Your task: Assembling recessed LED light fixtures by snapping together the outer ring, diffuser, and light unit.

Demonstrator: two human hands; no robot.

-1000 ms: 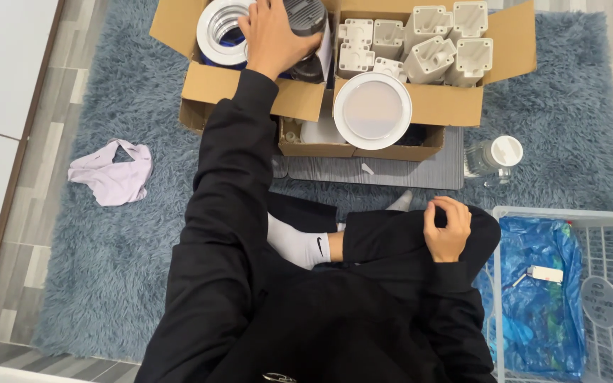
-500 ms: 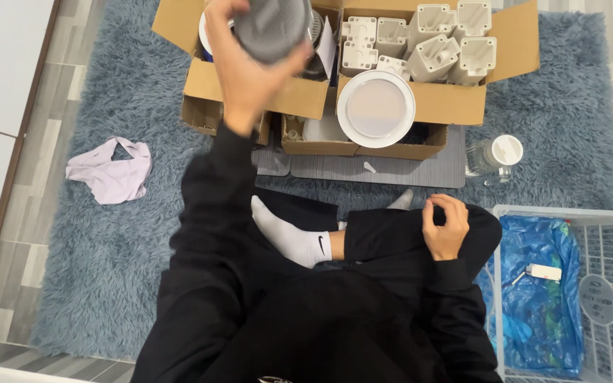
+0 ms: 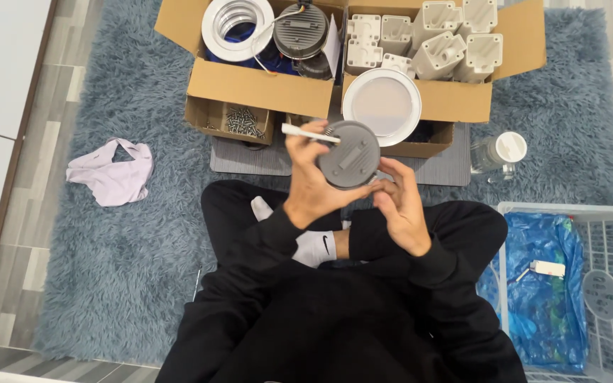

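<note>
Two hands: both are up in front of the person, over the lap, holding one part between them.
Left hand: the left hand (image 3: pixel 310 186) is closed around the side of the round dark grey metal lamp body (image 3: pixel 349 154), flat back plate facing up.
Right hand: the right hand (image 3: pixel 399 206) is bent in at the lower right edge of the lamp body; the fingertips touch it, but I cannot tell how hard they grip.
White piece: a thin white stick-shaped piece (image 3: pixel 311 132) pokes out to the left at the top of the lamp body, by the left thumb.
Done so far: one lamp body is out of the box and in the hands.
Left to do: it looks like a lot. The open brown cardboard box (image 3: pixel 264 89) holds another grey lamp body (image 3: pixel 301 31) and a white ring (image 3: pixel 238 27). The second box has many white plastic blocks (image 3: pixel 427 35). A round white cover disc (image 3: pixel 382 106) leans there, and small silver screws (image 3: pixel 243 122) sit in a tray.
Floor: a fluffy blue-grey rug (image 3: pixel 108 248) lies under it all.
</note>
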